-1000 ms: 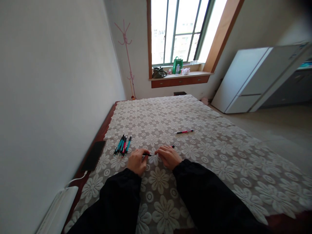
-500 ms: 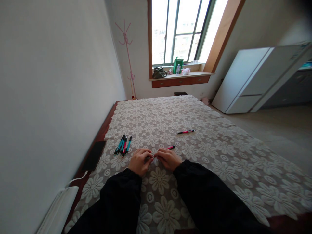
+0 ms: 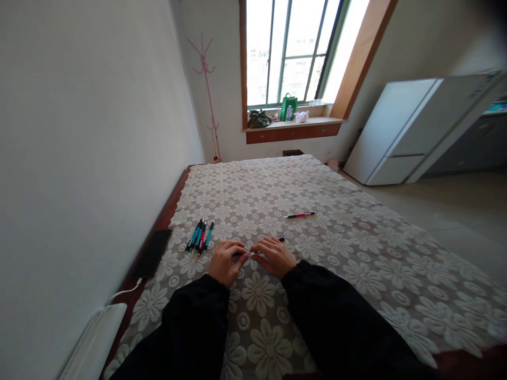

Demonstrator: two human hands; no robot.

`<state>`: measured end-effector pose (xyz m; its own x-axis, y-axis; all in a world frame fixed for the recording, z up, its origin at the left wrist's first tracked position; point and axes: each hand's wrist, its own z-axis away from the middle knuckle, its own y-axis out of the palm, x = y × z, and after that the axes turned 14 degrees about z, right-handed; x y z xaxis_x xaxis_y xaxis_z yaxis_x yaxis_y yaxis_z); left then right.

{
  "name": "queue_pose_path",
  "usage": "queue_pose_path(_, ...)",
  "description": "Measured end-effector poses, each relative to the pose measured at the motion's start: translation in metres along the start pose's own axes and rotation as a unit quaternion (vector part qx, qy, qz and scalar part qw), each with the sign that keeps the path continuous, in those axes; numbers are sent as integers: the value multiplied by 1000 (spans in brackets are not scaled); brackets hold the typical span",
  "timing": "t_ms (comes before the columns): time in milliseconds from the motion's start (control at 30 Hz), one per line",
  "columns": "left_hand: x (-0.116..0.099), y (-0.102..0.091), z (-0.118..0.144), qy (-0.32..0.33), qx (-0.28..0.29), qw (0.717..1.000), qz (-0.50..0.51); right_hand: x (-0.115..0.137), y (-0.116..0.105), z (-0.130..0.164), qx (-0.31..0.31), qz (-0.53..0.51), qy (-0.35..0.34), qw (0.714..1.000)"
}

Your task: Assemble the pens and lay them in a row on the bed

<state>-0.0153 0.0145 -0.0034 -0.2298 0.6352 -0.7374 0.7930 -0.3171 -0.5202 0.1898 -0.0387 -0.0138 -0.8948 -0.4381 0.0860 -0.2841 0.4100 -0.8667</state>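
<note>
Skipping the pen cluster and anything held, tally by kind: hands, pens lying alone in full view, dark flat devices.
Hands (left hand, right hand): 2
Pen lying alone: 1
Dark flat device: 1
Total: 4

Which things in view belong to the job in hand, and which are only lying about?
Job, it seems:
small pen piece, between left hand and right hand
dark-ended piece, partly behind the right hand
bunch of pens
single pen

Only lying about:
dark phone
white cable
green bag
plastic bag
</note>
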Motion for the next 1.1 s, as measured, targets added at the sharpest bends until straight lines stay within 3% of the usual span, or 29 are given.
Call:
queue_pose_path(400,1,3,1,-2,19,1000,10,1,3,0,5,-27,-26,999)
queue_pose_path(700,-3,0,1,-11,34,999,-14,-13,3,5,-14,28,99,995)
queue_pose_path(900,-8,-1,2,-12,66,996,-52,-7,4,5,28,19,52,998)
queue_pose_path(1100,-6,0,2,-18,78,995,-60,-7,8,5,29,14,56,998)
